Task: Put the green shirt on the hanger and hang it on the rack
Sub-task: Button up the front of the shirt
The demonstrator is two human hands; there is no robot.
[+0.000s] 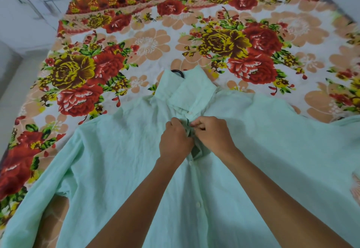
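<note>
hands: our left hand (174,140) and right hand (209,134) both pinch the green shirt (116,160) placket, frame centre
hanger (178,72): hook pokes past collar
tip: we keep edges aligned while buttoning

We are reaching both bare forearms forward and inward, so that they are converging ahead of us. Our left hand (175,140) is curling into a loose fist, knuckles up, fingers tucked under. Our right hand (211,133) is lying just beside it, nearly touching, its thumb and forefinger pinching together at the tips. Both wrists are bending slightly downward.
</note>
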